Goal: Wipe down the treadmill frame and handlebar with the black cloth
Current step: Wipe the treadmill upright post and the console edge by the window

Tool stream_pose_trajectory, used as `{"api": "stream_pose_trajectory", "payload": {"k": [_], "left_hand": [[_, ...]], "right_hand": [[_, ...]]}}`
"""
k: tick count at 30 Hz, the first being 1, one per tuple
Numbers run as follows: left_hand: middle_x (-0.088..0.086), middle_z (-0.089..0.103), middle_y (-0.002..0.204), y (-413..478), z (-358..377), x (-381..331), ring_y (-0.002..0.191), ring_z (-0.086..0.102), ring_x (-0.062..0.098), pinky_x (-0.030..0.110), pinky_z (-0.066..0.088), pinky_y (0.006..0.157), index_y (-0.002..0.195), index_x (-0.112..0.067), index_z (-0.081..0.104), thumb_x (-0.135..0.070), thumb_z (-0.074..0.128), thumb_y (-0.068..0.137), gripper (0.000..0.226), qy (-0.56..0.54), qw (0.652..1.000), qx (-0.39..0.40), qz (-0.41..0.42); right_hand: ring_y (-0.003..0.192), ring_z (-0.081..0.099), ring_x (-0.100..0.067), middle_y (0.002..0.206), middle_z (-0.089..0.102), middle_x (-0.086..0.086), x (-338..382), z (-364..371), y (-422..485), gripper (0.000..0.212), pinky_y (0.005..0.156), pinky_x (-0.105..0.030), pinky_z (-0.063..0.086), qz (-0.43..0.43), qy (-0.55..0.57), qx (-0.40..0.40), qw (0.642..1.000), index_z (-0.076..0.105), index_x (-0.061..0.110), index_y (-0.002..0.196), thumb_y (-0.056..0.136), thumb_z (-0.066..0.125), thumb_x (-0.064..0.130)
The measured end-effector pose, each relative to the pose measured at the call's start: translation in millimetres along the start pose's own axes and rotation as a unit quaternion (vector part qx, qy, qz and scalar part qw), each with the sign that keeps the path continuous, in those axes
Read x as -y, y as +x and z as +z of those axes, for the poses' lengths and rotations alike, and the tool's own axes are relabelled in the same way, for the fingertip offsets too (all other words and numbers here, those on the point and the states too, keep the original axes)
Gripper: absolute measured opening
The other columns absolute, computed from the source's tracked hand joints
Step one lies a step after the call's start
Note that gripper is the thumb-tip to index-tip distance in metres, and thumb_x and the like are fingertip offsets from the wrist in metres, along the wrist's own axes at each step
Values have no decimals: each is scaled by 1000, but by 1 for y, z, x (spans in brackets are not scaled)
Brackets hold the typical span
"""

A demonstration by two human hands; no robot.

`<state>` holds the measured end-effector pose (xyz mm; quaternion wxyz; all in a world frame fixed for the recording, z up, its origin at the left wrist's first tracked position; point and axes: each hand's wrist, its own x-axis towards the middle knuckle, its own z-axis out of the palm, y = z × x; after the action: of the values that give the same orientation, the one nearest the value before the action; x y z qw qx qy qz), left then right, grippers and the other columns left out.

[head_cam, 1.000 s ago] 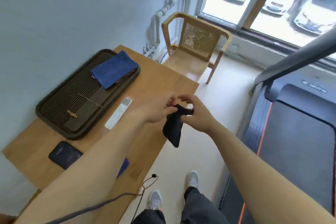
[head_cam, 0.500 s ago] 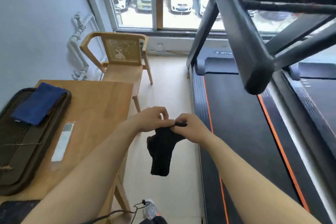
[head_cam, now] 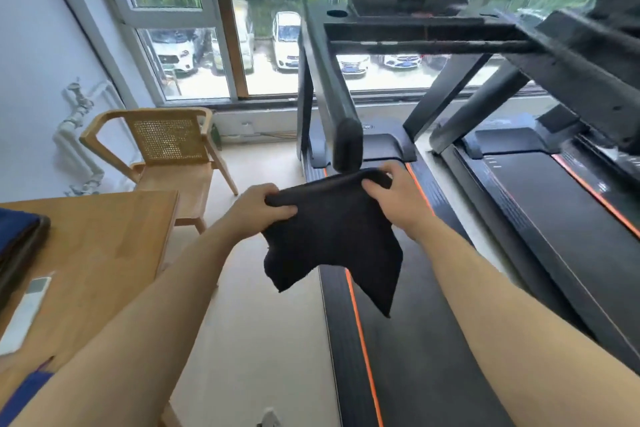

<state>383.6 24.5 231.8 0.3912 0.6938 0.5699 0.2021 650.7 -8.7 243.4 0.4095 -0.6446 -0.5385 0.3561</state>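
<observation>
Both hands hold the black cloth (head_cam: 332, 239) spread out in front of me. My left hand (head_cam: 258, 206) pinches its upper left corner and my right hand (head_cam: 394, 196) grips its upper right corner; the lower edge hangs free. Just beyond the cloth, the rounded end of the treadmill's left handlebar (head_cam: 346, 146) points toward me, a short way above the cloth's top edge. The black treadmill frame (head_cam: 426, 35) with its crossbars and console rises behind it. The belt deck with orange stripes (head_cam: 408, 340) lies below my right arm.
A wooden table (head_cam: 104, 246) stands at my left, carrying a dark tray (head_cam: 20, 246) and a white remote (head_cam: 24, 312). Beyond it sits a wooden cane-back chair (head_cam: 162, 149) near wall pipes. A second treadmill (head_cam: 554, 218) stands at right. Windows face parked cars.
My hands have pulled apart and opened the bunched cloth into a flat spread. The view has lifted and turned toward the treadmill; the handlebar end now sits just beyond the cloth.
</observation>
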Motion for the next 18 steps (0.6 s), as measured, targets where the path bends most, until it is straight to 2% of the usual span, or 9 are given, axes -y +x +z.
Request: {"api": "stream_pose_trajectory", "payload": {"k": [1,3,5,7,10,12,14,16,18], "left_hand": [[5,64,83,4,-3,-14,80,64,24,30,50,63,87,-12,61,-29,75,88,22,-15,1000,-13,7],[4,67,88,20,-13,-40,81,66,21,28,50,61,94,-14,62,-32,74,90,22,-51,998,-33,17],[3,70,93,44,-25,-63,85,68,19,28,52,66,98,-18,64,-36,73,90,21,-79,995,-47,37],[4,72,97,76,-36,-84,89,70,20,30,54,74,102,-15,66,-40,74,89,29,-89,992,-61,69],[-2,71,97,128,-45,-104,89,68,15,29,52,74,106,-17,66,-42,74,89,32,-84,990,-77,87],[-5,66,92,164,-46,-107,87,65,16,28,47,70,103,-18,63,-40,72,90,27,-53,988,-114,89],[-3,63,94,197,-41,-102,91,61,21,33,45,75,102,-19,59,-44,69,90,29,17,984,-157,77],[-1,61,98,220,-26,-95,93,58,23,36,44,80,102,-19,56,-47,66,91,32,73,981,-173,56],[0,60,95,231,-5,-88,94,60,27,36,43,79,99,-19,54,-49,62,92,31,95,978,-184,37]], "right_hand": [[90,63,-20,97,64,0,4,-11,11,15,84,-40,53,-3,10,-25,1000,55,22,96,93,68,29],[87,60,-17,95,61,3,16,-27,34,16,79,-33,49,-21,22,-59,998,54,22,97,93,67,31],[86,56,-14,92,58,5,31,-36,60,14,73,-27,45,-34,37,-87,995,53,18,100,96,63,27],[84,54,-11,91,55,8,47,-41,86,15,70,-23,42,-27,56,-109,992,53,15,107,97,60,25],[89,52,-13,96,54,6,59,-42,130,23,71,-29,39,15,70,-94,993,51,17,115,93,55,22],[97,50,-18,101,53,4,62,-40,158,32,80,-36,40,36,48,-80,995,44,20,119,89,54,18],[102,50,-22,111,54,-2,55,-33,180,40,84,-39,41,49,10,-69,996,39,21,124,88,54,14],[104,52,-23,118,55,-7,38,-20,196,43,80,-33,41,60,1,-58,997,40,15,130,90,54,7],[106,55,-22,125,56,-6,19,-5,202,45,79,-31,47,87,10,-44,995,44,13,134,90,53,10]]}}
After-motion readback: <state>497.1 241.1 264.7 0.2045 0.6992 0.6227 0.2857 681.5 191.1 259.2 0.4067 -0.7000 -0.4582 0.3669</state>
